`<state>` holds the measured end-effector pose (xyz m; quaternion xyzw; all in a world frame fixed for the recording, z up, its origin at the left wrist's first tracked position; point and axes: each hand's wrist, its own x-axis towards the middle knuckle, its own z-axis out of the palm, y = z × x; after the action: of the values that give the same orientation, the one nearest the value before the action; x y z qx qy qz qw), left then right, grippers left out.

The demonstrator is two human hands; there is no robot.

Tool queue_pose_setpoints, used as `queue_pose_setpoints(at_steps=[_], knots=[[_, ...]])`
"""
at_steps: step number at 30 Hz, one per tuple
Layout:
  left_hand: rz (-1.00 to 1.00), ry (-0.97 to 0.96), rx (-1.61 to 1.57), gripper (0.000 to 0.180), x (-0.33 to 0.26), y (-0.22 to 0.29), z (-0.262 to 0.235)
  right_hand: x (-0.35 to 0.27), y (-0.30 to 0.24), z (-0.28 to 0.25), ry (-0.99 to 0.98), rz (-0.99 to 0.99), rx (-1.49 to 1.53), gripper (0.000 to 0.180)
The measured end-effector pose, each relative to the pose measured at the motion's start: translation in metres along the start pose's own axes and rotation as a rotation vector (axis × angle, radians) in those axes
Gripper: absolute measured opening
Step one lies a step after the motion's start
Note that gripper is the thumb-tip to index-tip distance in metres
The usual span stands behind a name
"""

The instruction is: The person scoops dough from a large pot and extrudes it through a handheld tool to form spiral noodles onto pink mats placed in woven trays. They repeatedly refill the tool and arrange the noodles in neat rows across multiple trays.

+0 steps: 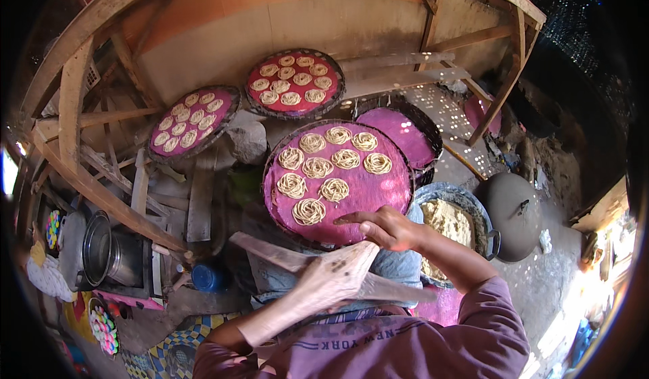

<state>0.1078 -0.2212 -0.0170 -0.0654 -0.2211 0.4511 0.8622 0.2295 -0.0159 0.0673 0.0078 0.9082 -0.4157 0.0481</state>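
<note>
My left hand (pixel 334 276) is pale with bright light and partly smeared. It lies over the middle of a long wooden tool with two arms (pixel 267 251), closed on it; its fingers are mostly hidden. The tool lies crosswise above my lap. My right hand (pixel 392 230) is just above and beside the left, its index finger stretched out and thumb apart. That fingertip is over the near edge of a round pink-lined tray (pixel 399 200). Several coiled noodle nests sit on this tray; the nearest noodle nest (pixel 309 212) is left of the fingertip.
Behind are a red-lined tray (pixel 268 100) and a smaller pink tray (pixel 169 119) with noodle nests. An empty pink-lined basket (pixel 399 129) stands back right. At right are a basin (pixel 481 210) of pale dough and a dark lid (pixel 517 217). Wooden beams (pixel 101 190) cross the left.
</note>
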Motion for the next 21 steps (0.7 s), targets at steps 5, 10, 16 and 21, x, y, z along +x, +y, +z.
queue_pose_setpoints(at_steps=[5,10,16,21], knots=[[-0.203,0.236,1.238,0.038,0.026,0.032,0.023,0.009,-0.053,-0.038,0.248,-0.648,-0.179,0.07],[-0.1,0.456,1.383,0.029,0.084,0.035,0.072,0.024,-0.117,-0.04,-0.044,-0.812,-0.056,0.07],[-0.304,0.536,2.333,0.031,0.107,0.006,0.093,0.068,-0.072,-0.053,0.914,-0.459,0.117,0.052],[-0.269,0.025,2.26,0.035,0.141,0.013,0.094,0.037,-0.078,-0.098,0.524,-0.387,0.415,0.069]])
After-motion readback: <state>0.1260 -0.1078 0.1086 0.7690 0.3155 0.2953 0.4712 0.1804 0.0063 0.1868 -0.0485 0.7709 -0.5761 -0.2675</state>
